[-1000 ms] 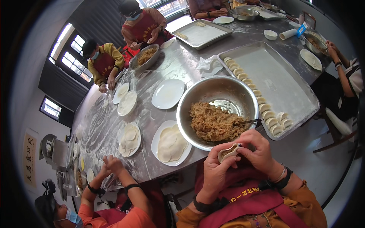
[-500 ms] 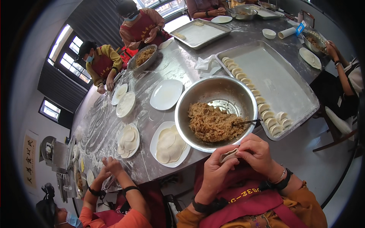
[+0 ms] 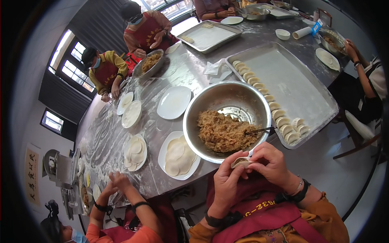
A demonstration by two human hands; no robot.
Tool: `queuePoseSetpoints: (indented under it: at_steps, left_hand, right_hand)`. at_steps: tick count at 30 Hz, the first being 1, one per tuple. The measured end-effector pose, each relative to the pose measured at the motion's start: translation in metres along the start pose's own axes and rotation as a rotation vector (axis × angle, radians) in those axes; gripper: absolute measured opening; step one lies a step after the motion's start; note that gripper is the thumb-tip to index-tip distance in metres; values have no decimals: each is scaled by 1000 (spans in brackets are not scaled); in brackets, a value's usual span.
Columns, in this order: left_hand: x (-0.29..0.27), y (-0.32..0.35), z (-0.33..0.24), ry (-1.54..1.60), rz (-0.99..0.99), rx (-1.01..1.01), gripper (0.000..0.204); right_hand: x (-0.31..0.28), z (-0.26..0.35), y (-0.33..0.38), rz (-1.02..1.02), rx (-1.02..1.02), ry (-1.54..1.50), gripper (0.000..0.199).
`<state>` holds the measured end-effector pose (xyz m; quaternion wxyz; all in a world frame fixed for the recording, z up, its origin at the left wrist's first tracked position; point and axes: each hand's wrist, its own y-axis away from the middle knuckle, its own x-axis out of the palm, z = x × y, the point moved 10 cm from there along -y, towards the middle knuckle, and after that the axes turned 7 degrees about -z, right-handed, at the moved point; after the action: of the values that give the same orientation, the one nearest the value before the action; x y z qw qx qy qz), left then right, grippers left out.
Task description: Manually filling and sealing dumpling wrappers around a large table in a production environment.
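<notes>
Daylight from windows [image 3: 74,69] at top and left, panes near white against dark curtain [image 3: 103,24]; room moderately bright. Glare slicks the steel table [image 3: 174,71] and glints in the bowl [image 3: 239,114]; floor below the near edge falls into shadow. Fisheye curves straight lines, corners black, far end soft, dumpling [image 3: 240,162] small but readable.

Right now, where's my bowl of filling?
In the head view, the metal bowl sits just right of centre, beyond your left hand and right hand, between the wrapper plate and the dumpling tray.
</notes>
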<state>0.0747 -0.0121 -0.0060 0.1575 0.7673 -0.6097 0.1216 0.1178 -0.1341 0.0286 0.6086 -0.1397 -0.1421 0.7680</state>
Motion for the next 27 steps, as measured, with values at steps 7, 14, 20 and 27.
queuePoseSetpoints:
  at_steps: [7, 14, 20, 27]
  left_hand:
    - [7, 2, 2, -169, 50, 41, 33]
    - [-5, 1, -7, -165, 24, 278, 44]
    - [-2, -8, 23, 212, 70, 50, 41]
    - [-6, 1, -9, -174, 94, 277, 32]
  right_hand:
    - [-3, 21, -2, 6, -284, 152, 17]
    - [11, 14, 1, 24, -200, 166, 11]
    - [-1, -7, 7, -35, -174, 197, 9]
    - [3, -31, 7, 38, -159, 259, 13]
